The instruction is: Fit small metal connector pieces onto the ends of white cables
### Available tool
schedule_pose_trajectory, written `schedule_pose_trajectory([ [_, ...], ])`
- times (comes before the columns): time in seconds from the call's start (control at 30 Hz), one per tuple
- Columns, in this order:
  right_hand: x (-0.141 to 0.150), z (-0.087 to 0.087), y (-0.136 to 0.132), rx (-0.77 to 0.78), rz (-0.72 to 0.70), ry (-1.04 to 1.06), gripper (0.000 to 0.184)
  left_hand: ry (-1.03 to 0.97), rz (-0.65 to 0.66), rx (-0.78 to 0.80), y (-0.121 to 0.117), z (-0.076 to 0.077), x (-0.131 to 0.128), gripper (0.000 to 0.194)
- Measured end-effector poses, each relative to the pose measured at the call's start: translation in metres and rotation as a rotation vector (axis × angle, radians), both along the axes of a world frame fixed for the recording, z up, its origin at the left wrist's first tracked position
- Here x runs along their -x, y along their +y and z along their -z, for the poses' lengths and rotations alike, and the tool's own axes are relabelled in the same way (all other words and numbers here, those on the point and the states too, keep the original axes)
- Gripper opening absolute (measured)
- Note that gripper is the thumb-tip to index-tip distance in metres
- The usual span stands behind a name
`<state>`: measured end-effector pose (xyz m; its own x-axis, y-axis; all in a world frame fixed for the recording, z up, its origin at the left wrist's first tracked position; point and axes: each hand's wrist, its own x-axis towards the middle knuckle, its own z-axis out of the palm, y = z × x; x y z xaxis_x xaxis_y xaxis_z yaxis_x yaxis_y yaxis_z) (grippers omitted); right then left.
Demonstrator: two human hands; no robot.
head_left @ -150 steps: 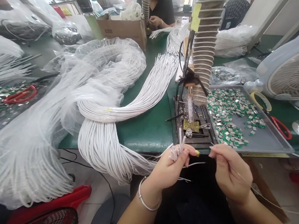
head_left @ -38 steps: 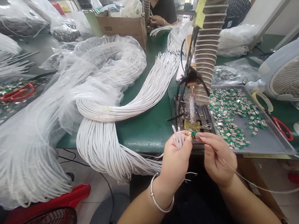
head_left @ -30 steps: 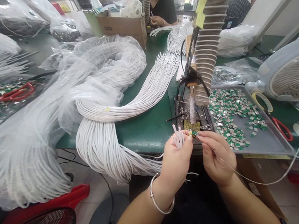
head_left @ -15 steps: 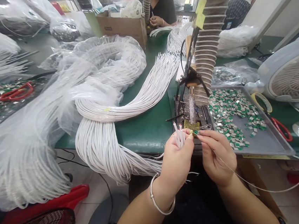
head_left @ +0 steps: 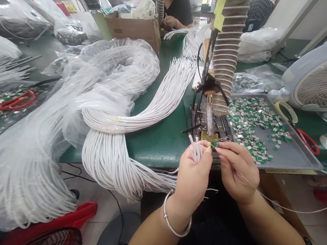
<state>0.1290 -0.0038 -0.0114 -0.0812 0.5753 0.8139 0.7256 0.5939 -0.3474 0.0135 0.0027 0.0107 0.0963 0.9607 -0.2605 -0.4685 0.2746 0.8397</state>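
My left hand (head_left: 193, 177) grips a small bundle of white cable ends (head_left: 196, 152), their tips pointing up. My right hand (head_left: 239, 173) pinches a small green circuit board (head_left: 214, 143) between thumb and forefinger, just beside my left thumb tip. A thin white wire (head_left: 293, 206) trails from my right hand toward the lower right. Both hands are held just above the table's front edge, in front of a brass-coloured pad (head_left: 208, 136).
A grey tray (head_left: 296, 154) of several green-and-silver boards lies right of my hands. A soldering stand (head_left: 209, 120) sits under a ribbed duct (head_left: 226, 58). A huge white cable coil (head_left: 112, 158) lies left. A fan (head_left: 318, 84) stands right. A co-worker's hands (head_left: 170, 21) work beyond a cardboard box.
Compared with the oldest frame, my hands have come together and the green board now sits between my right fingertips. Over the last second they have barely moved.
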Motion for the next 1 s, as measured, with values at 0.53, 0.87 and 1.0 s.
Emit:
schedule_pose_trajectory([
  [0.53, -0.006, 0.0, -0.003, 0.223, -0.033, 0.083, 0.022, 0.129, 0.149, -0.101, -0.005, 0.012, 0.003, 0.013],
  [0.87, -0.01, 0.003, -0.002, 0.245, -0.038, 0.073, 0.012, 0.273, 0.222, -0.113, -0.002, 0.018, 0.012, 0.018],
  [1.0, -0.008, 0.005, -0.001, 0.204, -0.083, 0.069, 0.018, 0.211, 0.305, -0.071, 0.0, 0.017, 0.015, 0.021],
])
